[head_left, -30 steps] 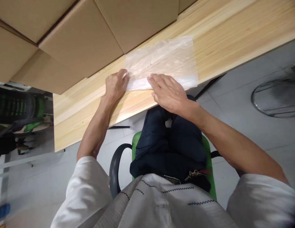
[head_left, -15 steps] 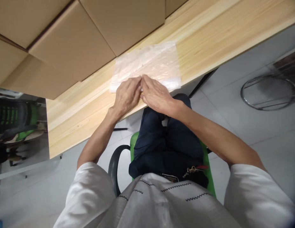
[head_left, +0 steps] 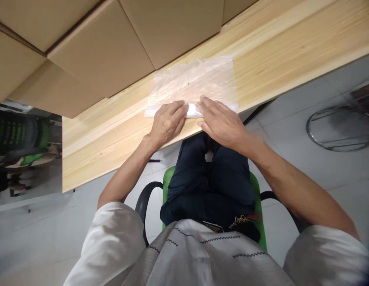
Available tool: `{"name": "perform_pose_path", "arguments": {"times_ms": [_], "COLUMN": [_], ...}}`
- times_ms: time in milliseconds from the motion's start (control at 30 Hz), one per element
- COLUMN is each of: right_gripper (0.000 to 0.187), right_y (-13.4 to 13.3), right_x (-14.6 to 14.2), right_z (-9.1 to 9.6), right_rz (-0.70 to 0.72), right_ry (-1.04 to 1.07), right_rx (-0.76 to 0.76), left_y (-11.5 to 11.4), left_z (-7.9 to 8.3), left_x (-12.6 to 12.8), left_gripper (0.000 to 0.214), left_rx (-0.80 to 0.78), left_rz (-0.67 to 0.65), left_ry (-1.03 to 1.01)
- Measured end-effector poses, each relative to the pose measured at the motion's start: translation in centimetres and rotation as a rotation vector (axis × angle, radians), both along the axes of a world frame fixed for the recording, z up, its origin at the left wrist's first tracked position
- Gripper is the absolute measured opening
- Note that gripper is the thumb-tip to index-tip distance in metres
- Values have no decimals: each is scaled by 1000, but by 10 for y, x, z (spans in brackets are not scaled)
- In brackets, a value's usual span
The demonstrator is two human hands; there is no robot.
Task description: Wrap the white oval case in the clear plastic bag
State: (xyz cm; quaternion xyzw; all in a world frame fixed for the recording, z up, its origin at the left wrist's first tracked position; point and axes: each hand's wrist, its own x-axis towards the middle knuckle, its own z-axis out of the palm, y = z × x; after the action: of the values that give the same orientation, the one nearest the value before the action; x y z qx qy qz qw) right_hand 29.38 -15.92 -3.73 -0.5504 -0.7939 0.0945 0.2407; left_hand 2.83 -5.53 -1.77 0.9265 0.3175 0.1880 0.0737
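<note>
A clear plastic bag (head_left: 196, 81) lies flat on the pale wooden table (head_left: 276, 47), its near edge folded into a white strip. My left hand (head_left: 168, 121) rests palm down on the left part of that near edge, fingers stretched out. My right hand (head_left: 221, 119) presses flat on the right part of the same edge, fingers extended. The two hands lie side by side with a small gap between their fingertips.
Flat cardboard boxes (head_left: 104, 43) cover the far side of the table. I sit on a green chair (head_left: 172, 174) with a black armrest. A round metal stool frame (head_left: 341, 127) stands on the tiled floor at the right. Another green chair (head_left: 20, 139) is at the left.
My left hand slid from the bag's left corner toward the middle and met the right hand. Both hands have since drawn slightly apart along the near edge.
</note>
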Motion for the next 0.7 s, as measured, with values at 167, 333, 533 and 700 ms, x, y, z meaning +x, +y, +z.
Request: {"name": "perform_pose_path", "arguments": {"times_ms": [167,333,533,700], "right_gripper": [69,75,66,65], "right_y": [-19,-24,-31,-14], "right_x": [41,92,55,-13], "right_z": [-13,-34,-8,15], "right_rz": [-69,-221,-162,69], "right_ry": [-28,31,90,55], "right_rx": [44,192,300,149], "left_y": [-1,1,4,6], "left_z": [-3,-7,-11,-13], "left_x": [-3,-5,-8,-11], "left_gripper": [66,64,62,67], "left_rx": [-8,-24,9,27], "left_rz": [-21,-29,-37,-45], "left_ry": [2,-1,-16,-46]}}
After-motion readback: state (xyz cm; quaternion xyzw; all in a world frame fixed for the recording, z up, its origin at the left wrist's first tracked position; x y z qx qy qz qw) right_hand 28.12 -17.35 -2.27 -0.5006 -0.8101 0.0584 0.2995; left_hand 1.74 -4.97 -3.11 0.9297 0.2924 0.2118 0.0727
